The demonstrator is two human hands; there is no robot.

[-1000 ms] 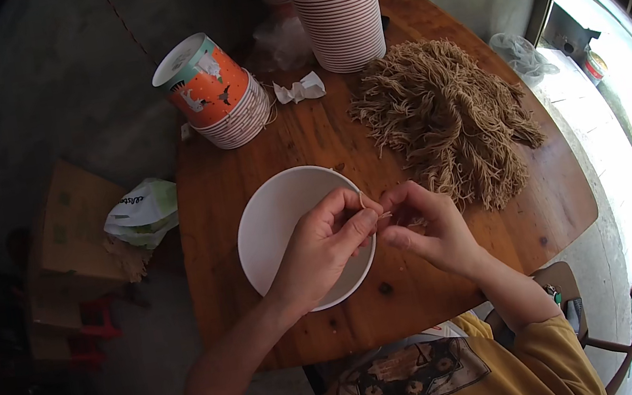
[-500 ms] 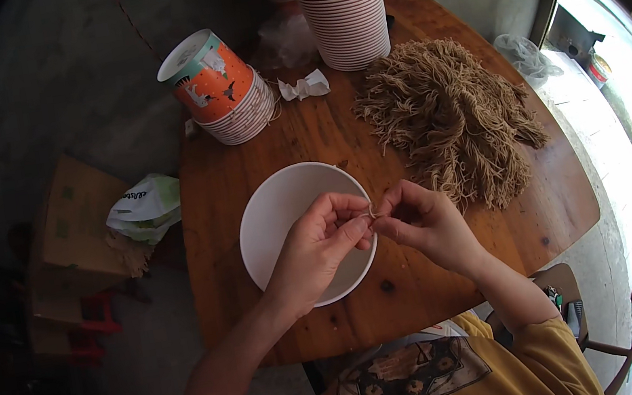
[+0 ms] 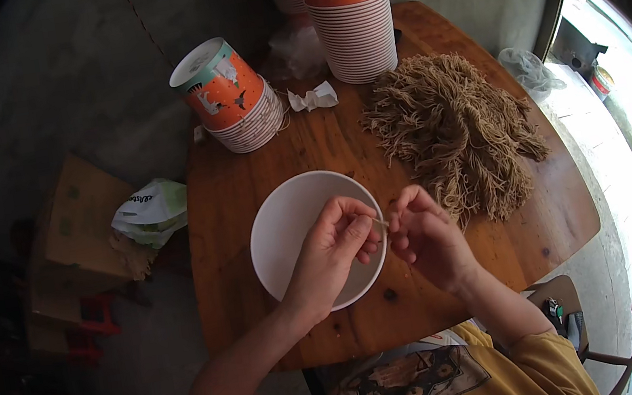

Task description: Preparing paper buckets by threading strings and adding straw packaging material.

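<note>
Strand (image 3: 379,221), one, thin and pale: located between the hands, at the bowl's three o'clock rim. Left hand (image 3: 330,248): thumb and forefinger pinched on the strand, above the bowl. Right hand (image 3: 431,246): apart from the left, fingers bent at the strand's far end; whether they grip it, cannot tell. Bowl (image 3: 278,240), white, round, on a wooden table (image 3: 336,141). From the bowl: yarn heap (image 3: 462,135), brown, two o'clock; tilted orange tub stack (image 3: 227,96), eleven; taller stack (image 3: 358,40), upright, one; crumpled paper (image 3: 313,97), white, twelve.
</note>
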